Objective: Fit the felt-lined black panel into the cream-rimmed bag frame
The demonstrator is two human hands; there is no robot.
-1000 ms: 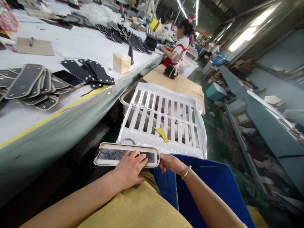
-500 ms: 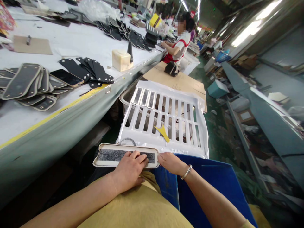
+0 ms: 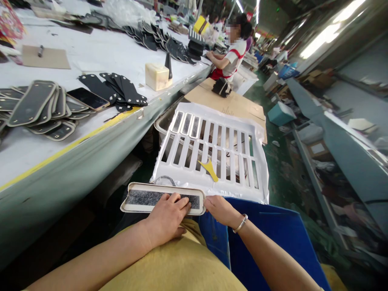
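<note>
Pressing and pinching a panel (image 3: 142, 197) in front of the tray (image 3: 182, 174)

Holding the panel crosswise, dark strip upward, just in front of the tray's near left edge. Pressing that strip right of its middle with the left hand (image 3: 168, 216): laying spread fingers over the top, not wrapping them round, with the thumb apart on the body side. Grasping the panel's right end with the right hand (image 3: 221, 209), curling fingers against the rim; unable to tell how many reach beneath.

Facing the tray, with a yellow piece (image 3: 209, 169) on its near half and three strips (image 3: 186, 124) side by side in its far left slots. Having a blue board (image 3: 279, 226) at the tray's near right. To the tray's left, having the table (image 3: 100, 48), bearing a phone (image 3: 87, 98) and a block (image 3: 156, 76). Looking past the tray to cardboard (image 3: 247, 110), bearing a black bundle (image 3: 222, 87), and to a co-worker (image 3: 235, 56) farther off.
</note>
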